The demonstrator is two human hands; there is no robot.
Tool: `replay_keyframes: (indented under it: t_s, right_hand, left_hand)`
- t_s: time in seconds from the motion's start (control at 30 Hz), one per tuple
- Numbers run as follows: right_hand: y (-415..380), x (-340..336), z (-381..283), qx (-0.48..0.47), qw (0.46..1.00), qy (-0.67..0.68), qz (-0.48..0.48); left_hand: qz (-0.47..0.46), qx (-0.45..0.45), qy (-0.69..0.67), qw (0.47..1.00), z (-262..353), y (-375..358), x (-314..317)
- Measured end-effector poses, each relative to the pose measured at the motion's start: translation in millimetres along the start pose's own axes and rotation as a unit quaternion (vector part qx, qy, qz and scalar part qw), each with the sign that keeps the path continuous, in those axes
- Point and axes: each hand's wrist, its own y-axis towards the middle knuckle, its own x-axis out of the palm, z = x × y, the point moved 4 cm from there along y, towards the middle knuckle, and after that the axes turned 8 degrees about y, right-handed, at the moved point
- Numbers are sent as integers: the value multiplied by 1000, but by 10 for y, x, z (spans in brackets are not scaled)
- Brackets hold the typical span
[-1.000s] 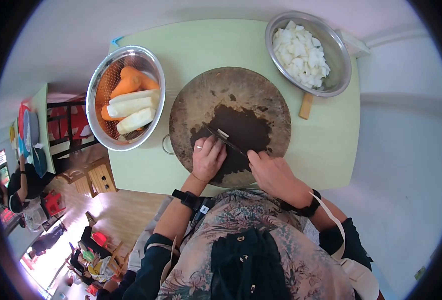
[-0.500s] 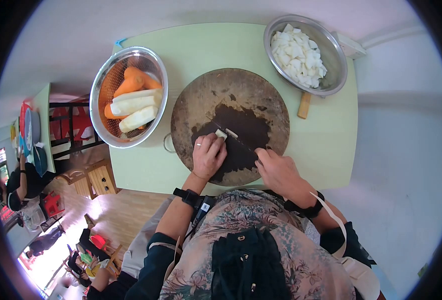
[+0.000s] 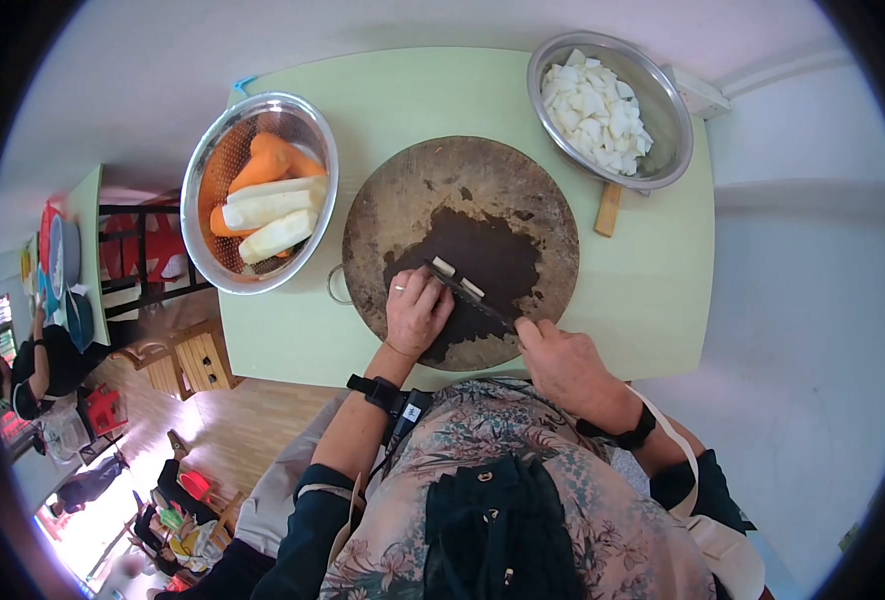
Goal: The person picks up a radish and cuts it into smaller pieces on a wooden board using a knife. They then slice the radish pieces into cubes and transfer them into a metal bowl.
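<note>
My right hand [image 3: 575, 368] is closed round the handle of a knife [image 3: 473, 300], whose dark blade lies diagonally over the round wooden chopping board [image 3: 393, 205]. Curled fingers of my left hand [image 3: 420, 312] rest on the board against the blade's near side. Whatever they pinch, if anything, is hidden. Just beyond the blade lie two small pale vegetable pieces, one cut piece [image 3: 444, 267] close to the left fingertips and another cut piece [image 3: 472, 288] further right. A wet dark patch [image 3: 493, 240] covers the middle of the board.
On the green table [image 3: 413, 90], a metal colander [image 3: 191, 190] at left holds carrots [image 3: 268, 160] and peeled pale vegetables [image 3: 278, 237]. A steel bowl [image 3: 671, 120] of white chunks [image 3: 598, 115] stands back right, with a wooden handle [image 3: 608, 210] beside it. Other people are far left.
The knife has shifted toward me and now sits between my left fingers and the pale pieces. The piece at my left fingertips is now beyond the blade. My right hand moved slightly right and nearer.
</note>
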Motion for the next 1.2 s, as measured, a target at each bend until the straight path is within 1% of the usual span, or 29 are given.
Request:
replay_keyframes:
  t_s: [0.17, 0.3, 0.43, 0.47, 0.5, 0.57, 0.6, 0.63, 0.67, 0.73, 0.77, 0.8, 0.83, 0.9, 0.93, 1.0, 1.03, 1.1, 1.13, 1.17, 1.2]
  right_hand:
    - [116, 51, 30, -8, 1000, 19, 4]
    - [338, 177, 79, -8, 1000, 11, -4]
    - [376, 249, 65, -3, 1000, 18, 12]
    - [368, 253, 82, 18, 1000, 20, 10]
    - [390, 266, 83, 30, 999, 23, 9]
    - [363, 364, 128, 50, 998, 27, 40]
    - [356, 353, 108, 38, 998, 28, 48]
    - [330, 393, 141, 19, 996, 45, 81]
    - [327, 393, 149, 13, 997, 27, 68]
    - [319, 357, 135, 11, 999, 12, 51]
    - [319, 351, 131, -6, 998, 10, 55]
    - [325, 355, 134, -16, 998, 7, 61]
    - [362, 341, 104, -31, 997, 7, 64]
    - [359, 348, 134, -3, 999, 11, 48]
    - [364, 324, 133, -11, 999, 8, 49]
    - [378, 312, 175, 26, 997, 71, 24]
    - [408, 313, 174, 28, 997, 68, 24]
    - [413, 307, 267, 2, 988, 150, 40]
    - [424, 360, 371, 34, 977, 211, 17]
    - [419, 366, 390, 26, 971, 235, 35]
    - [423, 362, 415, 25, 967, 250, 31]
  left_hand:
    - [-9, 2, -1, 1000, -23, -20, 20]
    - [13, 1, 4, 1000, -17, -23, 37]
    - [21, 2, 6, 1000, -30, -19, 44]
    - [26, 1, 13, 1000, -8, -13, 40]
    - [11, 1, 6, 1000, 15, 1, 40]
    - [-3, 3, 1, 1000, -9, -15, -6]
    - [-3, 7, 1, 1000, -6, -56, 16]
    - [21, 7, -11, 1000, 6, -51, -12]
    - [32, 8, -28, 999, -6, -63, 0]
    - [43, 16, -14, 999, 15, -54, -6]
    - [50, 22, -7, 999, 9, -62, 6]
    - [26, 23, -10, 999, -16, -90, 57]
    - [23, 17, -9, 1000, -28, -77, 66]
    - [27, 12, -5, 1000, -5, -65, 1]
    - [32, 22, -2, 999, 15, -66, -23]
    - [42, 31, 3, 999, 13, -67, -89]
    - [32, 26, 11, 999, -8, -82, -94]
    - [15, 18, 5, 1000, -30, -133, 19]
    - [16, 17, -12, 1000, -36, -120, 19]
    - [-55, 1, 34, 998, -69, -112, 99]
    - [-267, -49, 100, 957, -73, 1, 155]
